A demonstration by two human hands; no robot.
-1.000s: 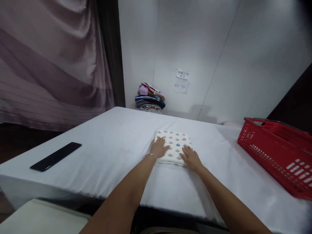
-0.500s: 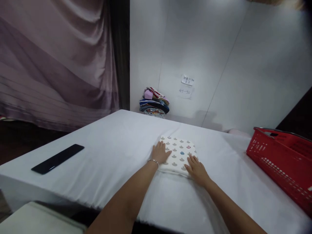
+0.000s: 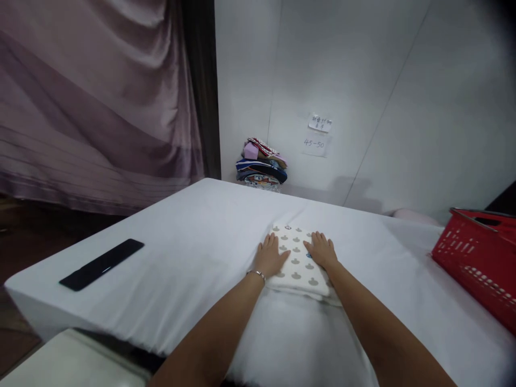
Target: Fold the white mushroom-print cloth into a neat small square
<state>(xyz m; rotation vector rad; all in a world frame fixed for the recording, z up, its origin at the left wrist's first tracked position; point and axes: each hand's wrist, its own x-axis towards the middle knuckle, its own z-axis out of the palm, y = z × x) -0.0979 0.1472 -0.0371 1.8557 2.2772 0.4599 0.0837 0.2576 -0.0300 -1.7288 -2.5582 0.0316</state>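
Note:
A folded white cloth (image 3: 296,263) printed with grey mushroom-like shapes and a few coloured ones lies flat on the white-covered table (image 3: 193,242). My left hand (image 3: 271,257), with a bracelet at the wrist, rests on the cloth's left edge, its fingers stretched and thumb apart. On the upper right part of the cloth lies my right hand (image 3: 321,250), palm down and fingers extended, covering some of the print. Neither hand grips the fabric.
A flat black object (image 3: 102,264) lies on the table's left side. The red plastic basket (image 3: 479,258) stands at the right edge. Behind the table rises a stack of folded fabrics (image 3: 262,164) by the wall. A pale surface (image 3: 72,360) sits at lower left.
My right hand has slid away from me, from the cloth's lower right to its upper right. The left hand stays at the left edge. The view has shifted slightly.

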